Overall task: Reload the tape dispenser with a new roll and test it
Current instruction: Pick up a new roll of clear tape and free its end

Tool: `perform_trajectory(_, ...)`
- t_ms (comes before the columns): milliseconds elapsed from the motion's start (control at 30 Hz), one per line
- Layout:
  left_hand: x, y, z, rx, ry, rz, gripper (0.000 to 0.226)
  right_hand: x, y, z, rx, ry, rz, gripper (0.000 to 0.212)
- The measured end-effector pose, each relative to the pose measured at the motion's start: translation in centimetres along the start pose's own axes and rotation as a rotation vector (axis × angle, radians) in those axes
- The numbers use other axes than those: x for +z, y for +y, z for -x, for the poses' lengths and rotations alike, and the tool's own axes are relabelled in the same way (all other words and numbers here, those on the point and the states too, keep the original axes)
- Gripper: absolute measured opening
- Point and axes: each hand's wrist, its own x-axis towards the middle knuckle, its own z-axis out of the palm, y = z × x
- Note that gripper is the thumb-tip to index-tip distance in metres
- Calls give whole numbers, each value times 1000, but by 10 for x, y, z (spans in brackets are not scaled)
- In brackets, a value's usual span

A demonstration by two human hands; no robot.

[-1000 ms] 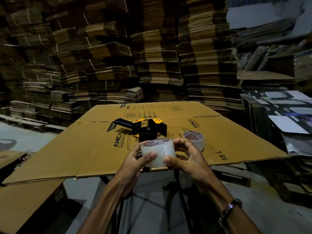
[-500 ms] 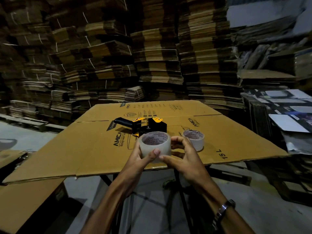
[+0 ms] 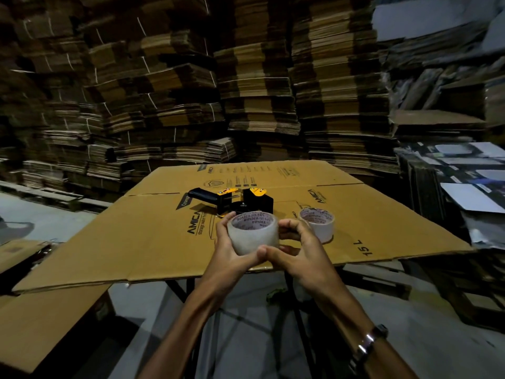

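A full roll of clear tape [image 3: 254, 236] with a printed white core is held just above the near edge of a flattened cardboard box [image 3: 153, 242]. My left hand [image 3: 232, 255] grips its left side, thumb across the front. My right hand [image 3: 297, 253] holds its right side, fingers curled at the rim and thumb meeting the left thumb below. Behind it lies the black and yellow tape dispenser [image 3: 232, 199] on its side, handle pointing left. A second, thinner tape roll [image 3: 318, 224] stands on the cardboard to the right.
The cardboard sheet rests on a dark folding frame [image 3: 180, 288]. Tall stacks of flat cartons [image 3: 259, 91] wall in the back and left. Printed sheets [image 3: 470, 192] pile up at the right. A low cardboard piece [image 3: 49, 321] sits at the lower left.
The roll has tipped so its open core faces up more, and both hands have shifted round it, the thumbs now meeting under its front. The dispenser and second roll have not moved.
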Motion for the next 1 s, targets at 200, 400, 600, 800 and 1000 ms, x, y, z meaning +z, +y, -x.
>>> perform_trajectory(200, -9, 1, 6, -58, -137, -39, 128, -7, -4, -5, 16, 57, -11, 55)
perform_trajectory(400, -35, 8, 2, -183, -215, 297, 103, -21, -1, -1, 131, -73, -256, 49)
perform_trajectory(600, -34, 2, 2, -178, -188, 301, 93, -17, 1, 0, 101, -60, -246, 40)
perform_trajectory(800, -24, -4, 7, -122, -65, 235, 89, -8, 2, 4, -27, 87, -112, 17)
perform_trajectory(1000, 0, -9, 9, 32, 150, 94, 84, 13, 7, 11, -143, 281, 92, 23)
